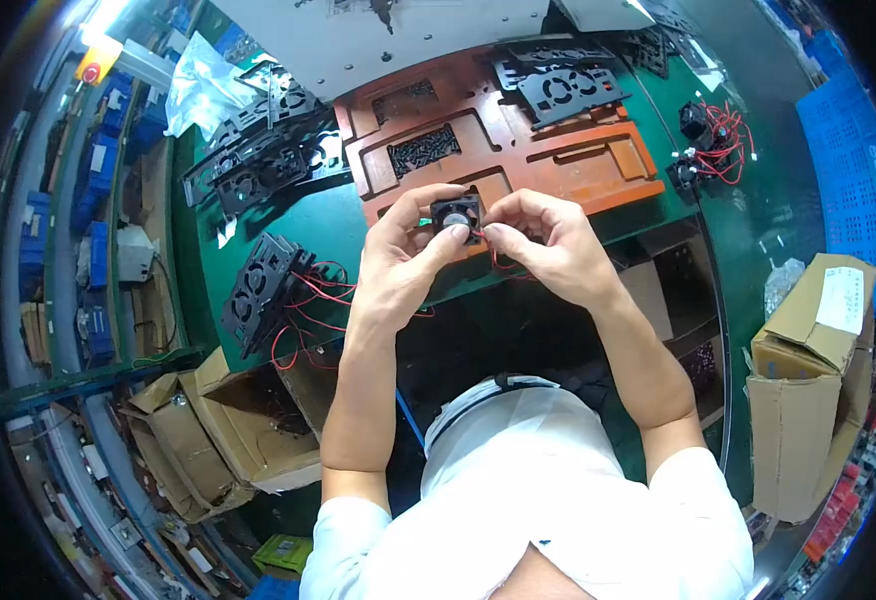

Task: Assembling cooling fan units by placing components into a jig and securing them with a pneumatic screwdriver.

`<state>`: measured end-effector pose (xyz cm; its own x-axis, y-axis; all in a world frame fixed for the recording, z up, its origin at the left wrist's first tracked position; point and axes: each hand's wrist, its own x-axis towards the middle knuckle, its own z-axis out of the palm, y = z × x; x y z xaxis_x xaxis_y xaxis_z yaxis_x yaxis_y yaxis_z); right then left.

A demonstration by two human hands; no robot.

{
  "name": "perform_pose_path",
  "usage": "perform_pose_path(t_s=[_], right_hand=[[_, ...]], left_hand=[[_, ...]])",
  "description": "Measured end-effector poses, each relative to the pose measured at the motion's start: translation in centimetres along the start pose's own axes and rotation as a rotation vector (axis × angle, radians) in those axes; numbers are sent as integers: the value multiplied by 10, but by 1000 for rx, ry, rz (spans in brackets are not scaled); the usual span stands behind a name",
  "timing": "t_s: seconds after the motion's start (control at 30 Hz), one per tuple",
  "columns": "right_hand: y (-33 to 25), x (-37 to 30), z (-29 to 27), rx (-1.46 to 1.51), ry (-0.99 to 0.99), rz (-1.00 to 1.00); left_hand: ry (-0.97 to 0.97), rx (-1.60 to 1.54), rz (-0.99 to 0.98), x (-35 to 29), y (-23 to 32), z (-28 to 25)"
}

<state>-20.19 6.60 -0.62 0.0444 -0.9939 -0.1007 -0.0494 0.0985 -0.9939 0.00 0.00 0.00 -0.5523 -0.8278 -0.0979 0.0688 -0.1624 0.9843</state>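
A small black cooling fan (455, 212) is held up over the front edge of the orange tray. My left hand (398, 250) grips it, thumb on the near face and fingers curled behind. At the fan's right side, my right hand (553, 245) pinches with thumb and index finger where red wire comes out; whether it grips the frame or the wire itself is hard to see. Behind the hands lies the orange tray (588, 165) with cut-out pockets. Black screws (425, 150) fill one of its pockets.
Black fan brackets with red wires (258, 290) stand at left, black metal plates (268, 160) behind them. More plates (568, 92) lie on the tray's far right. Loose fans (693, 125) sit at right. Cardboard boxes (798, 400) flank the green table (658, 120).
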Motion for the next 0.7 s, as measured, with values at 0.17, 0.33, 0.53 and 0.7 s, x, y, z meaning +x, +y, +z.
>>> perform_pose_path(t_s=[0.17, 0.33, 0.53, 0.7], right_hand=[[1, -3, 2, 178, -72, 8], [2, 2, 1, 279, -85, 39], [-3, 6, -6, 181, -117, 50], [-12, 4, -6, -129, -86, -135]], left_hand=[[75, -48, 37, -3, 0, 7], [75, 19, 59, -3, 4, 8], [69, -17, 33, -4, 5, 10], [84, -106, -19, -4, 4, 5]])
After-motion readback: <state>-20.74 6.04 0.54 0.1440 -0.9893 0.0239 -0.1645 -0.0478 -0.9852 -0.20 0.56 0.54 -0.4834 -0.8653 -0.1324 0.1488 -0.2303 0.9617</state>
